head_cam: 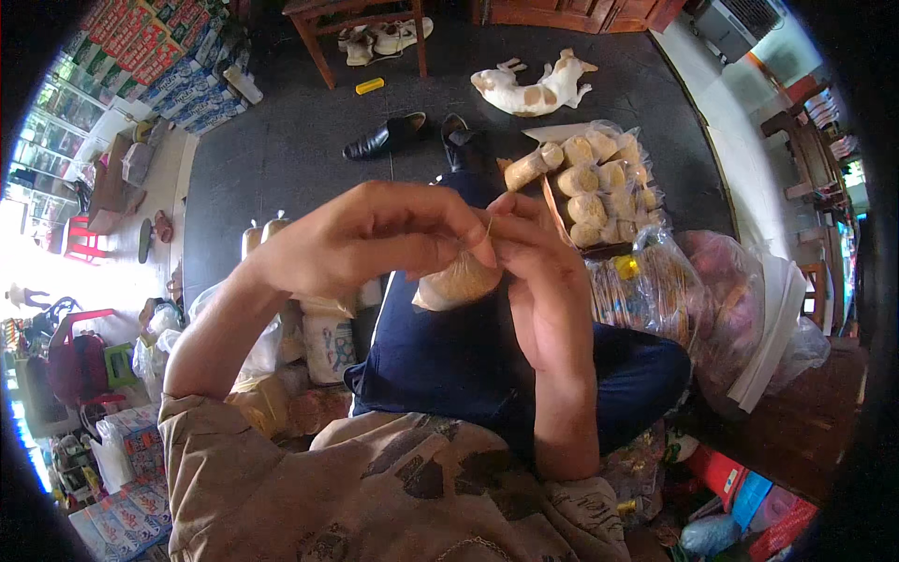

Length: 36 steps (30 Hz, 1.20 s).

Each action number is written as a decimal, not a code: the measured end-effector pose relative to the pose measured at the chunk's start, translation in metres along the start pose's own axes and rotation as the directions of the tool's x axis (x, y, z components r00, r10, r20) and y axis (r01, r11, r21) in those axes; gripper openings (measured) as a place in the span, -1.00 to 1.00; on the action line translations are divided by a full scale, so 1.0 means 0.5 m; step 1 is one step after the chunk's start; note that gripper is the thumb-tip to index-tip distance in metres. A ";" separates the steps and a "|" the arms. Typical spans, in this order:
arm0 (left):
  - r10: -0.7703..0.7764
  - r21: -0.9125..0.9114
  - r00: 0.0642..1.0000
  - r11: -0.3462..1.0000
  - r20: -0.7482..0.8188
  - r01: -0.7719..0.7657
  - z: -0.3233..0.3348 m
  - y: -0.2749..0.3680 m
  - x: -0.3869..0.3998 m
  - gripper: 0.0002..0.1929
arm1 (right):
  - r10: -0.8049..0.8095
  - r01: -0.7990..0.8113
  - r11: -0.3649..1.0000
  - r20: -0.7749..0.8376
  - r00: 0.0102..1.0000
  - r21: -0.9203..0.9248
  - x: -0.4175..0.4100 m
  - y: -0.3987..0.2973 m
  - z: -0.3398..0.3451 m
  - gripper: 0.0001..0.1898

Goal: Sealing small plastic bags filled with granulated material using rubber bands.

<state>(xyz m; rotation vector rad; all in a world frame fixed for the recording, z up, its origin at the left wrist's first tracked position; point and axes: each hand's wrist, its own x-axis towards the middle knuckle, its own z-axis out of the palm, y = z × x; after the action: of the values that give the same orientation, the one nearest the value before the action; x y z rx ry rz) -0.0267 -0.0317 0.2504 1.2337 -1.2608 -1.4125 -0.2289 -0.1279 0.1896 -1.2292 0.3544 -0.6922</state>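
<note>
My left hand (379, 239) and my right hand (541, 253) meet in front of my chest at the gathered neck of a small clear plastic bag (460, 282) of tan granular stuff. The fingers of both hands pinch around the neck, where a thin strand, perhaps a rubber band, shows. The bag hangs tilted below the fingers, over my dark blue trousers. To the right, a box holds several similar filled bags (586, 211); one more bag (527, 168) lies at its left edge. Partly hidden behind my left forearm stand more filled bags (274, 226).
A white and tan dog (530, 91) lies on the dark floor. Black shoes (386, 137), a yellow object (370, 86) and a wooden stool (358, 28) are ahead. Plastic-wrapped bundles (642, 288) lie right; a white sack (329, 344) stands left, near stacked cartons (126, 520).
</note>
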 end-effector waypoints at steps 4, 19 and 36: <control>0.080 -0.128 0.997 0.989 0.021 -0.077 -0.002 -0.009 0.000 -0.76 | 0.062 -0.058 0.982 -0.015 0.998 0.179 -0.001 -0.009 0.000 -0.74; 0.012 -0.184 1.000 0.983 0.009 -0.010 -0.003 0.011 0.002 -0.75 | -0.271 0.212 0.930 -0.171 0.947 -0.300 -0.042 -0.014 0.016 -0.79; 0.087 -0.066 0.996 0.994 -0.030 -0.089 0.002 -0.025 0.020 -0.74 | -0.176 0.147 0.900 -0.034 0.984 -0.409 -0.064 -0.018 0.026 -0.51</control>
<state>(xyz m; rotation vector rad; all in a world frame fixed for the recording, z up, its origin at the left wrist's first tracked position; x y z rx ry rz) -0.0289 -0.0400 0.2369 1.1345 -1.2247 -1.3593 -0.2477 -0.0989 0.1986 -1.6466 0.4748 -0.8331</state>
